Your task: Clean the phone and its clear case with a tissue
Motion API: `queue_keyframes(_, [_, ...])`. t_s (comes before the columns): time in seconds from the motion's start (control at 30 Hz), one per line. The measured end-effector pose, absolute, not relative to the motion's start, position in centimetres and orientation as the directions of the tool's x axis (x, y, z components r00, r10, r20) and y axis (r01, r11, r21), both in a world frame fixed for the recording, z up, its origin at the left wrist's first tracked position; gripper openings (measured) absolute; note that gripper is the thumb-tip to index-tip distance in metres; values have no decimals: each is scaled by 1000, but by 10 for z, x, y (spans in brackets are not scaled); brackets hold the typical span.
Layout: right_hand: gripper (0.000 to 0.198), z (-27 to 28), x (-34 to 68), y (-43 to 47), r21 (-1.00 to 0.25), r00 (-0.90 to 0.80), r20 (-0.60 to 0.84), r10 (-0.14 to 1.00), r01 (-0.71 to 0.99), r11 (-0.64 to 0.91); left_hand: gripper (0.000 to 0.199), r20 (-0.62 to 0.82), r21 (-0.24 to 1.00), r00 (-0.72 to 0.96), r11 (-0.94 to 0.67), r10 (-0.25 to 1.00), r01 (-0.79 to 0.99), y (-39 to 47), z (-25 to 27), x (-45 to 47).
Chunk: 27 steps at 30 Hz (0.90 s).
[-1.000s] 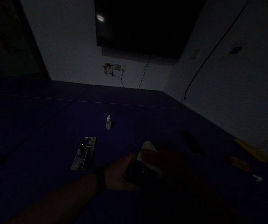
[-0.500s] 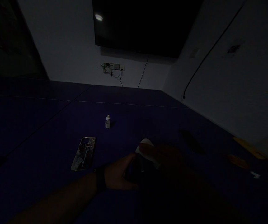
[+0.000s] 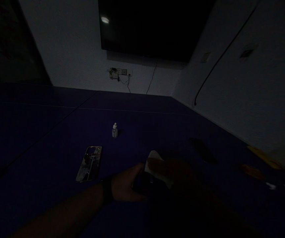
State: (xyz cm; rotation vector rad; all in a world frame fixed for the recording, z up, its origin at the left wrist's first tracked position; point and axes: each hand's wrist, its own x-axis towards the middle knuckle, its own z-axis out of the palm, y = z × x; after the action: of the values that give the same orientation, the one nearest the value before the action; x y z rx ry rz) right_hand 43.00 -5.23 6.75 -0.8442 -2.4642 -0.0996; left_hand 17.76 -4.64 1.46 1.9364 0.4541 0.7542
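Half-curled, the left hand (image 3: 125,185) clasps a dark device (image 3: 140,184) beneath the white cloth (image 3: 153,155), which has shifted slightly under the right hand (image 3: 170,168), its grip too dim to tell; rubbing seems ongoing

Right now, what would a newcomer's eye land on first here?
Probably the pale cloth near the lower middle, under the right grip and over a dark object that the left grip holds. Next, the small white-topped bottle upright on the blue table, with the patterned phone case nearer and to its left. Above, the big dark screen on the far wall, a bright reflection at its left.
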Motion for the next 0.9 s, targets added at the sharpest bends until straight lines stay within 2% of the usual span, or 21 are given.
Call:
queue_keyframes(0.1, [40,67,440,-65,-41,-800,434,414,442,896,77,269,889,726,-453,633,66,-48,15,177])
queue_keyframes(0.17, [41,64,441,-68,-55,-829,399,392,406,912,76,262,887,718,-453,645,83,-49,15,176])
queue_keyframes(0.27, [42,56,433,-60,-158,-714,490,501,492,856,82,304,882,724,-469,619,31,-48,14,177])
queue_keyframes(0.33, [44,53,425,-50,-194,-674,516,529,509,838,86,334,881,733,-472,593,-20,-47,14,178])
queue_keyframes(0.47, [48,57,414,-46,-304,-638,520,569,484,821,82,332,901,717,-430,613,-49,-47,12,179])
queue_keyframes(0.53, [49,62,411,-50,-379,-597,501,627,500,779,81,327,911,710,-408,624,-60,-48,11,180])
queue_keyframes(0.7, [52,74,399,-55,-626,-460,370,807,518,583,119,382,907,709,-387,593,-166,-49,4,183])
queue_keyframes(0.8, [50,77,391,-47,-775,-388,279,878,450,445,129,389,908,708,-377,590,-185,-48,-1,184])
queue_keyframes(0.9, [47,73,385,-39,-847,-358,243,902,374,377,141,405,898,696,-403,594,-178,-47,0,184])
